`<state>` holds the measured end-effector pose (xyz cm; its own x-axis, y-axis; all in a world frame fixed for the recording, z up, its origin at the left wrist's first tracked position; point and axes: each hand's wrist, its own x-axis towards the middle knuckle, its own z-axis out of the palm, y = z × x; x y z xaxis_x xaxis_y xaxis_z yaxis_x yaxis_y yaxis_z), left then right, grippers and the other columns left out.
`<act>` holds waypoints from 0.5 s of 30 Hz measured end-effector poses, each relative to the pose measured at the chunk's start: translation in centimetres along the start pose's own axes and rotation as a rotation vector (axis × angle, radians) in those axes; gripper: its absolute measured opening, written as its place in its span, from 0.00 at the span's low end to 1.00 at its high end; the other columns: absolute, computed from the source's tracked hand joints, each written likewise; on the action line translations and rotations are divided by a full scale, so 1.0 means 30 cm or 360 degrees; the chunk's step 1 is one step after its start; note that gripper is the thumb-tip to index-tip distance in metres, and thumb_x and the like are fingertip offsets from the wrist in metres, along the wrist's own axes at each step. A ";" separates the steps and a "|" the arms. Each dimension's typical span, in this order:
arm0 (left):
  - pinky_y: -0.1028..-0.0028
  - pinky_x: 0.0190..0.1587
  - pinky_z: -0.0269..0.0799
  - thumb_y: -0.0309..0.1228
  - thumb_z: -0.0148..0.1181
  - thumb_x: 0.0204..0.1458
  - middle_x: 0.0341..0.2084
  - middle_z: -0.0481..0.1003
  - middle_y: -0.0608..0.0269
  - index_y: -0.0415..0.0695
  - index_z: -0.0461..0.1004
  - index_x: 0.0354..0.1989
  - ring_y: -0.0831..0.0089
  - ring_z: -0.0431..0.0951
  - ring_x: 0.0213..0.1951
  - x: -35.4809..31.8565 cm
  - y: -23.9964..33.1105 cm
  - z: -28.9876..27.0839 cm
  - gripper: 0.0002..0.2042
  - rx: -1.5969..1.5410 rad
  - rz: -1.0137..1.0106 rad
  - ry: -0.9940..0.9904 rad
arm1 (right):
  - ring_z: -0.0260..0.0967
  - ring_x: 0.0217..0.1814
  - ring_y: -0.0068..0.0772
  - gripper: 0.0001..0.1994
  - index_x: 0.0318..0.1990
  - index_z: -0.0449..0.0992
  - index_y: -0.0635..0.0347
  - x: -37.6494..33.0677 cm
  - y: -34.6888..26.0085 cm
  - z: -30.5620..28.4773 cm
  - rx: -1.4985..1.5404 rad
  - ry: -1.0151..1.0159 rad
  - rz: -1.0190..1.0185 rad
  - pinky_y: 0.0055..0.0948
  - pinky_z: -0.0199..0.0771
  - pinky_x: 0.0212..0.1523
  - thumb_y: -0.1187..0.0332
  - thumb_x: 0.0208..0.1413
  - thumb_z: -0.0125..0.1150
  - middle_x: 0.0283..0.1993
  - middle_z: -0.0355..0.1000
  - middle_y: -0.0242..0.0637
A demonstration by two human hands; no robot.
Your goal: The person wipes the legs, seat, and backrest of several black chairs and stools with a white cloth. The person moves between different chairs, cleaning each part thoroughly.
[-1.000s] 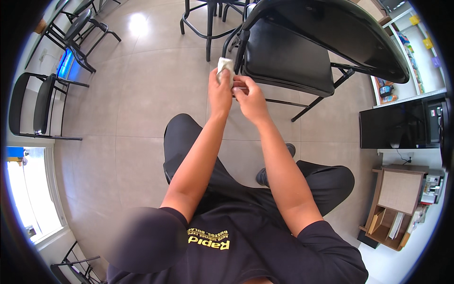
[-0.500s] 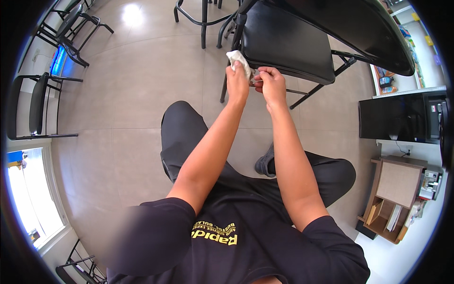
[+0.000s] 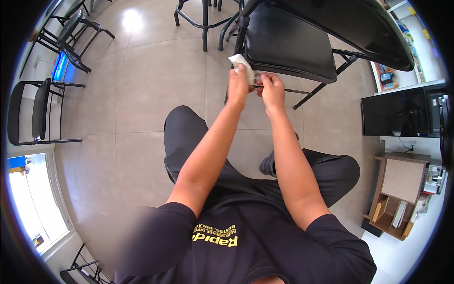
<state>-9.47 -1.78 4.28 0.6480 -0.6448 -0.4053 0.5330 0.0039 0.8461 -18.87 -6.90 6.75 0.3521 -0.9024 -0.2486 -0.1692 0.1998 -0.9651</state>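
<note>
Head view: left hand (image 3: 238,85) grips white cloth (image 3: 240,62) at black chair seat (image 3: 288,45) front edge; right hand (image 3: 272,90) pinched narrow just beside it.

My left hand (image 3: 238,85) gripped a white cloth (image 3: 242,64) against the black chair seat's (image 3: 288,45) front edge, while my right hand (image 3: 270,90) pinched a thin rod (image 3: 288,90) beneath it.

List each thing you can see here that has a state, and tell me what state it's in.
White cloth: bunched up, gripped in the left hand.
Right hand: fingers pinched at the chair's front edge, beside the cloth.
Black chair: upright, seat empty.
Monitor: screen dark.
Wooden shelf unit: open-fronted, items inside.
</note>
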 end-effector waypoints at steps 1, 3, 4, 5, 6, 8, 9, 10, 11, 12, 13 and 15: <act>0.69 0.34 0.79 0.50 0.43 0.73 0.43 0.77 0.55 0.40 0.64 0.57 0.70 0.81 0.37 0.034 -0.035 0.014 0.23 -0.0012 0.0122 0.0067 | 0.71 0.27 0.22 0.09 0.44 0.79 0.61 0.006 -0.003 0.037 -0.0023 -0.0018 -0.0086 0.26 0.76 0.33 0.65 0.69 0.58 0.34 0.76 0.31; 0.69 0.33 0.79 0.49 0.43 0.74 0.42 0.77 0.54 0.38 0.64 0.58 0.69 0.81 0.39 0.056 -0.077 0.040 0.23 -0.0028 0.0300 0.0198 | 0.70 0.27 0.21 0.09 0.44 0.79 0.62 0.038 0.012 0.060 -0.0083 -0.0011 -0.0256 0.24 0.75 0.33 0.65 0.69 0.59 0.33 0.75 0.30; 0.68 0.34 0.78 0.49 0.43 0.73 0.43 0.77 0.52 0.39 0.64 0.59 0.67 0.80 0.38 -0.039 -0.025 0.087 0.23 -0.0033 0.0036 0.0025 | 0.74 0.29 0.23 0.11 0.39 0.80 0.65 0.063 0.033 -0.004 -0.0228 0.0153 -0.0324 0.28 0.75 0.34 0.65 0.66 0.60 0.30 0.78 0.33; 0.66 0.36 0.78 0.50 0.45 0.73 0.42 0.76 0.59 0.43 0.66 0.61 0.73 0.78 0.38 -0.019 -0.044 0.037 0.23 0.0245 0.0129 -0.0117 | 0.74 0.29 0.23 0.11 0.39 0.80 0.65 0.052 0.006 0.017 -0.0211 0.0127 -0.0314 0.29 0.75 0.34 0.65 0.66 0.60 0.30 0.78 0.33; 0.66 0.36 0.78 0.50 0.46 0.73 0.42 0.77 0.59 0.43 0.69 0.58 0.73 0.78 0.38 -0.013 -0.071 -0.018 0.22 0.0417 -0.0024 -0.0356 | 0.74 0.29 0.23 0.11 0.39 0.80 0.66 0.037 -0.022 0.034 -0.0194 0.0100 -0.0303 0.29 0.75 0.34 0.65 0.66 0.61 0.30 0.79 0.33; 0.67 0.37 0.77 0.51 0.48 0.72 0.42 0.78 0.58 0.42 0.73 0.55 0.74 0.78 0.37 -0.028 -0.052 -0.088 0.22 0.0618 -0.0077 -0.0470 | 0.75 0.30 0.24 0.10 0.40 0.80 0.66 0.013 -0.067 0.021 -0.0138 0.0085 -0.0245 0.29 0.75 0.35 0.66 0.65 0.61 0.30 0.79 0.33; 0.68 0.37 0.77 0.51 0.48 0.72 0.43 0.78 0.58 0.42 0.73 0.54 0.75 0.78 0.38 -0.008 -0.037 -0.140 0.23 0.0653 0.0053 -0.0310 | 0.75 0.30 0.24 0.10 0.40 0.80 0.66 0.007 -0.079 0.028 -0.0196 0.0088 -0.0282 0.29 0.75 0.35 0.66 0.65 0.61 0.30 0.79 0.33; 0.69 0.38 0.77 0.51 0.49 0.72 0.43 0.78 0.58 0.41 0.74 0.53 0.76 0.78 0.38 0.013 -0.011 -0.182 0.23 0.0688 0.0189 -0.0151 | 0.75 0.30 0.24 0.10 0.40 0.80 0.66 0.002 -0.096 0.044 -0.0248 0.0092 -0.0324 0.29 0.75 0.35 0.66 0.65 0.60 0.30 0.80 0.34; 0.65 0.45 0.76 0.52 0.49 0.71 0.43 0.80 0.54 0.41 0.73 0.56 0.67 0.80 0.42 0.015 0.046 -0.193 0.24 0.0609 0.0339 -0.0012 | 0.76 0.31 0.24 0.10 0.40 0.80 0.66 -0.002 -0.098 0.044 -0.0314 0.0106 -0.0353 0.29 0.75 0.35 0.66 0.65 0.60 0.31 0.80 0.34; 0.61 0.51 0.75 0.52 0.50 0.70 0.42 0.81 0.51 0.40 0.72 0.59 0.58 0.81 0.45 0.028 0.104 -0.179 0.26 0.0527 0.0486 0.0125 | 0.78 0.32 0.26 0.11 0.41 0.81 0.65 0.023 -0.086 0.046 -0.0362 0.0120 -0.0384 0.30 0.76 0.37 0.65 0.65 0.60 0.31 0.81 0.35; 0.59 0.54 0.74 0.53 0.49 0.70 0.45 0.81 0.48 0.41 0.71 0.61 0.53 0.81 0.49 0.057 0.145 -0.168 0.27 0.0646 0.0707 0.0212 | 0.78 0.33 0.26 0.11 0.42 0.81 0.65 0.029 -0.094 0.076 -0.0374 0.0075 -0.0391 0.30 0.76 0.38 0.64 0.65 0.60 0.31 0.81 0.35; 0.56 0.58 0.72 0.53 0.48 0.69 0.51 0.79 0.44 0.43 0.70 0.64 0.46 0.79 0.54 0.119 0.217 -0.111 0.28 0.0905 0.0900 0.0276 | 0.79 0.34 0.28 0.12 0.42 0.82 0.65 0.028 -0.122 0.131 -0.0408 0.0001 -0.0407 0.32 0.77 0.40 0.63 0.65 0.60 0.31 0.82 0.36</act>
<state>-1.88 -1.51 7.19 0.8359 -0.5340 0.1268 -0.2265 -0.1253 0.9659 -14.32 -6.90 9.75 0.4125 -0.9110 -0.0017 -0.3011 -0.1345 -0.9441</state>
